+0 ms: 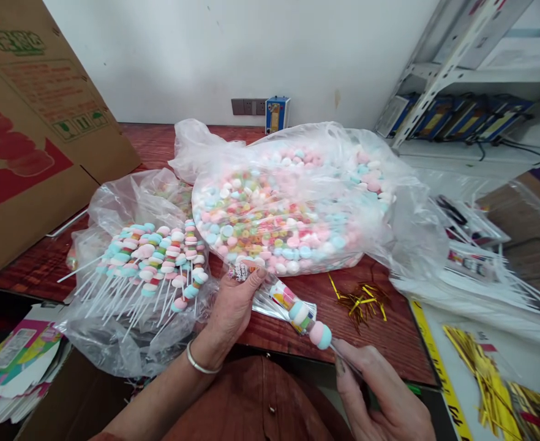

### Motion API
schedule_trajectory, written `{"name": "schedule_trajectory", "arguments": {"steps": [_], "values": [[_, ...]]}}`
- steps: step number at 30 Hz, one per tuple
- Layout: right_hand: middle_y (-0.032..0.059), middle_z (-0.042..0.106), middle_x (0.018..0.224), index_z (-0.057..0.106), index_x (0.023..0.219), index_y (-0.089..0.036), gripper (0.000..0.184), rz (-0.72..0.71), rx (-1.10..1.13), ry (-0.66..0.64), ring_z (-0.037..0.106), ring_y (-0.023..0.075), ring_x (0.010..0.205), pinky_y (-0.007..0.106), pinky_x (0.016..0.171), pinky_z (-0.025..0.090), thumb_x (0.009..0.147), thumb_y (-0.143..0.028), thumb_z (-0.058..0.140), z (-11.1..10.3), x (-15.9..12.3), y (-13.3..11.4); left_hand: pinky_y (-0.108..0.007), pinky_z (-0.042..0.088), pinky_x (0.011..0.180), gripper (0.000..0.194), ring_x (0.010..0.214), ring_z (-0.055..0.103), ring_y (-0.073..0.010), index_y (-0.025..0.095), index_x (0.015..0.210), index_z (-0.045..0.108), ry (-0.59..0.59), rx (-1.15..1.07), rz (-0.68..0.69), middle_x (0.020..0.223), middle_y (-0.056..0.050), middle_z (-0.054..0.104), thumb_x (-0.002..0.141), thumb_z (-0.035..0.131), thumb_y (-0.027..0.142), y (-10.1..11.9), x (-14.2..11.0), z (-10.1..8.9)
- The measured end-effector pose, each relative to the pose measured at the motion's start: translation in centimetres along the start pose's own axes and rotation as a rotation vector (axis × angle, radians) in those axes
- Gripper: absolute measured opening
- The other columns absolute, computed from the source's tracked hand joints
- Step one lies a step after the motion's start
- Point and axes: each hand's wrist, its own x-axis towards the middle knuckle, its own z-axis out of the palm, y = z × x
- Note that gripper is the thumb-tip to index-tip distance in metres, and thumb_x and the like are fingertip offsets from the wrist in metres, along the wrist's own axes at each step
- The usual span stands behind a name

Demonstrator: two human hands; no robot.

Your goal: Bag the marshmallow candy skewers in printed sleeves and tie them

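Note:
My left hand [233,306], a bangle at its wrist, is closed on a clear printed candy wrapper [281,293]. Between the thumb and fingers of my right hand [380,389] is the stick of a marshmallow skewer [320,335]. Its pink, blue and white pieces point toward my left hand, with the far end inside the wrapper. Under it, more flat wrappers [270,308] lie at the table's front edge. Gold twist ties [364,301] are scattered to the right. Finished-looking skewers [150,260] lie heaped on clear plastic at the left, sticks toward me.
A large clear bag [288,208] of loose marshmallows and gummy rings covers the middle of the table [389,343]. A cardboard box [45,122] stands at the left. A small blue device [277,115] sits by the wall. Shelving [481,75] and bundled gold ties [481,373] are at the right.

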Motion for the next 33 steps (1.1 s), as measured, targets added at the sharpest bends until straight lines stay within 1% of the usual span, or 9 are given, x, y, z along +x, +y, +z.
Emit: {"name": "schedule_trajectory", "arguments": {"steps": [5, 8, 11, 14, 19, 22, 27, 30, 33], "values": [[0.0034, 0.072, 0.078, 0.077, 0.104, -0.024, 0.022, 0.529, 0.430, 0.050, 0.066, 0.0156, 0.063, 0.022, 0.054, 0.054, 0.086, -0.034, 0.069, 1.6, -0.6, -1.1, -0.032, 0.059, 0.081, 0.021, 0.073, 0.068, -0.0138, 0.015, 0.088, 0.069, -0.035, -0.270, -0.272, 0.082, -0.001, 0.072, 0.073, 0.084, 0.019, -0.1, -0.5, 1.6], [-0.0064, 0.046, 0.054, 0.075, 0.094, -0.019, 0.037, 1.028, 0.994, -0.054, 0.029, 0.0044, 0.036, 0.017, 0.032, 0.029, 0.082, -0.055, 0.071, 2.4, -0.8, -1.6, -0.031, 0.060, 0.080, 0.015, 0.068, 0.065, -0.0096, 0.013, 0.084, 0.066, -0.033, -0.354, -0.328, 0.077, 0.001, 0.067, 0.077, 0.079, 0.013, 0.0, -0.6, 2.8], [-0.0121, 0.028, 0.052, 0.070, 0.081, -0.017, 0.041, 1.224, 1.327, -0.167, 0.010, 0.0011, 0.038, 0.015, 0.032, 0.018, 0.075, -0.058, 0.077, 2.8, -0.8, -2.0, -0.027, 0.061, 0.076, 0.013, 0.065, 0.061, -0.0071, 0.013, 0.082, 0.064, -0.046, -0.354, -0.323, 0.075, 0.002, 0.064, 0.079, 0.078, 0.013, -0.2, -0.6, 3.6], [-0.0115, 0.029, 0.050, 0.068, 0.080, -0.017, 0.042, 1.132, 1.202, -0.110, 0.016, 0.0027, 0.040, 0.015, 0.035, 0.021, 0.077, -0.058, 0.076, 3.0, -0.9, -2.3, -0.029, 0.061, 0.079, 0.016, 0.065, 0.061, -0.0072, 0.014, 0.079, 0.064, -0.009, -0.314, -0.327, 0.074, 0.003, 0.063, 0.077, 0.080, 0.013, -0.5, -0.7, 4.0], [0.0022, 0.064, 0.069, 0.070, 0.079, -0.019, 0.023, 0.589, 0.446, 0.052, 0.059, 0.0138, 0.061, 0.022, 0.057, 0.049, 0.090, -0.038, 0.065, 2.8, -1.4, -2.4, -0.039, 0.060, 0.089, 0.019, 0.067, 0.063, -0.0090, 0.014, 0.079, 0.063, 0.042, -0.313, -0.324, 0.074, 0.002, 0.063, 0.074, 0.081, 0.012, -0.8, -1.0, 4.5], [0.0012, 0.069, 0.072, 0.072, 0.093, -0.021, 0.010, 0.236, 0.114, 0.157, 0.063, 0.0138, 0.061, 0.023, 0.061, 0.051, 0.090, -0.019, 0.063, 2.7, -1.3, -2.0, -0.041, 0.060, 0.091, 0.018, 0.067, 0.063, -0.0092, 0.014, 0.076, 0.062, 0.057, -0.331, -0.322, 0.073, 0.003, 0.062, 0.075, 0.080, 0.011, -0.8, -1.0, 4.8], [0.0016, 0.072, 0.069, 0.070, 0.106, -0.020, 0.033, -0.198, -0.231, 0.271, 0.063, 0.0146, 0.055, 0.027, 0.061, 0.050, 0.080, -0.001, 0.069, 3.0, -0.9, -1.5, -0.040, 0.060, 0.089, 0.015, 0.066, 0.062, -0.0089, 0.014, 0.076, 0.062, 0.050, -0.347, -0.359, 0.072, 0.002, 0.062, 0.080, 0.077, 0.013, -0.8, -1.0, 5.0], [-0.0004, 0.068, 0.064, 0.071, 0.094, -0.021, 0.015, -0.057, -0.152, 0.227, 0.058, 0.0131, 0.051, 0.026, 0.056, 0.045, 0.085, -0.010, 0.068, 2.9, -0.9, -1.8, -0.035, 0.060, 0.084, 0.016, 0.063, 0.060, -0.0078, 0.013, 0.078, 0.061, 0.013, -0.323, -0.366, 0.071, 0.002, 0.061, 0.081, 0.077, 0.017, -0.9, -1.2, 5.2], [-0.0018, 0.060, 0.059, 0.066, 0.075, -0.020, 0.021, 0.431, 0.197, 0.084, 0.051, 0.0114, 0.051, 0.023, 0.051, 0.040, 0.093, -0.032, 0.062, 2.7, -1.0, -2.2, -0.031, 0.060, 0.080, 0.020, 0.061, 0.057, -0.0062, 0.014, 0.079, 0.061, -0.048, -0.321, -0.354, 0.072, 0.004, 0.060, 0.079, 0.080, 0.021, -1.1, -1.6, 5.2]]}}
